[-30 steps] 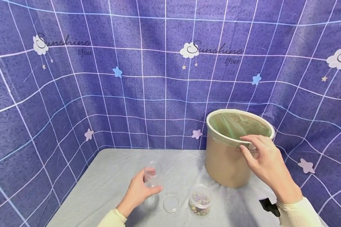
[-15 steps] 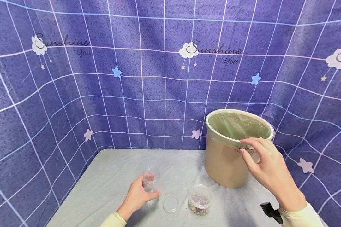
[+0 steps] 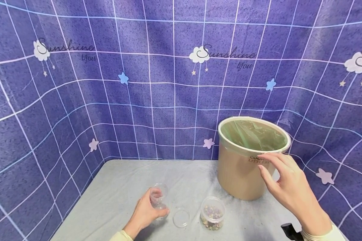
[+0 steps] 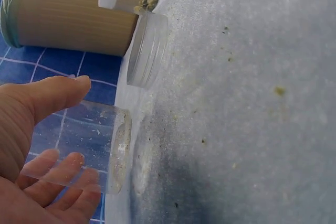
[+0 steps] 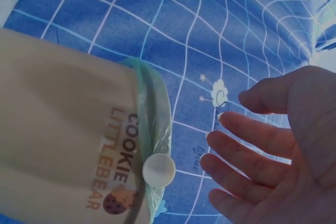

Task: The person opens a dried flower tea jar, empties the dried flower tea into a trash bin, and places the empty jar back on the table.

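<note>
My left hand (image 3: 146, 209) grips a clear plastic jar (image 3: 159, 197), thumb on one side and fingers on the other. In the left wrist view the jar (image 4: 92, 142) has only tiny specks inside, and its base is very close to the cloth; contact is hard to judge. Beside it lies a round clear lid (image 3: 181, 217). A second clear jar (image 3: 213, 214), partly filled with dried flower buds, stands to the right of the lid. My right hand (image 3: 289, 190) hovers in front of the beige bin (image 3: 241, 177), fingers loosely bent, holding nothing.
A green bag (image 3: 253, 134) lines the bin under its white rim. Small crumbs (image 4: 279, 91) are scattered over the grey-white cloth (image 3: 132, 177). Behind and at both sides hangs a purple-blue gridded curtain (image 3: 163, 93). A black device (image 3: 290, 231) sits at my right wrist.
My left hand has lowered the jar toward the cloth, slightly leftward. My right hand has sunk a little from the bin's rim. The lid and the jar of buds stay put.
</note>
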A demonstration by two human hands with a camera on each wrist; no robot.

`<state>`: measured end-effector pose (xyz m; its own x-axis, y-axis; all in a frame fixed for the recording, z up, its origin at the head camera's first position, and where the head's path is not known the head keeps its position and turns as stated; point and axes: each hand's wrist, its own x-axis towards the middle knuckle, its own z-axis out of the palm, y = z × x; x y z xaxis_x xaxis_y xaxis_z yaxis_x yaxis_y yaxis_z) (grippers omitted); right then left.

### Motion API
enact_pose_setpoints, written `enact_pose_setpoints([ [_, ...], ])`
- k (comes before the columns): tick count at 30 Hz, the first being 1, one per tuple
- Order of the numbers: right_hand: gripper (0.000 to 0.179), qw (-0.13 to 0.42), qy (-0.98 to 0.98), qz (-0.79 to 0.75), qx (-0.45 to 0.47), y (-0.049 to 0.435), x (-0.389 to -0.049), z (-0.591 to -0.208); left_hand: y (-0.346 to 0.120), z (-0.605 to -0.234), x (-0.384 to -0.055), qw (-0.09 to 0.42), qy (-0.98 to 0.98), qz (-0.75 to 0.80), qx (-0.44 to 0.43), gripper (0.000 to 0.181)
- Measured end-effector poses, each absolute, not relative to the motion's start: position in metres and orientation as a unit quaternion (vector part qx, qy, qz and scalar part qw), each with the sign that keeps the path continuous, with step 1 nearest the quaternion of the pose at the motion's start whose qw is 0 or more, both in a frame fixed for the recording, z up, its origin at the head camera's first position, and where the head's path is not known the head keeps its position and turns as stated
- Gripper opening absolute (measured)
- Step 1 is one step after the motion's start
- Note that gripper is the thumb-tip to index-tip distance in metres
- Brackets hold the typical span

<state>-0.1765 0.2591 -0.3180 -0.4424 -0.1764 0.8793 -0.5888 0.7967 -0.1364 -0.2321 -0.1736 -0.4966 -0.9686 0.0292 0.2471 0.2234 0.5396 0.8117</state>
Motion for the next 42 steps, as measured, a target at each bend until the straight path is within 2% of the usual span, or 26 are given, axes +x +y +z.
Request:
enact_pose_setpoints([
  [10, 0.039, 0.474, -0.82, 0.222, 0.231, 0.263, -0.171, -0.327, -0.174, -0.501, -0.23, 0.076, -0.871, -0.482, -0.052, 0.072],
  [20, 0.036, 0.46, -0.832, 0.221, 0.219, 0.266, -0.167, -0.333, -0.173, -0.504, -0.229, 0.085, -0.875, -0.474, -0.055, 0.072],
  [42, 0.037, 0.465, -0.829, 0.218, 0.22, 0.275, -0.169, -0.347, -0.173, -0.51, -0.227, 0.075, -0.871, -0.481, -0.063, 0.069],
])
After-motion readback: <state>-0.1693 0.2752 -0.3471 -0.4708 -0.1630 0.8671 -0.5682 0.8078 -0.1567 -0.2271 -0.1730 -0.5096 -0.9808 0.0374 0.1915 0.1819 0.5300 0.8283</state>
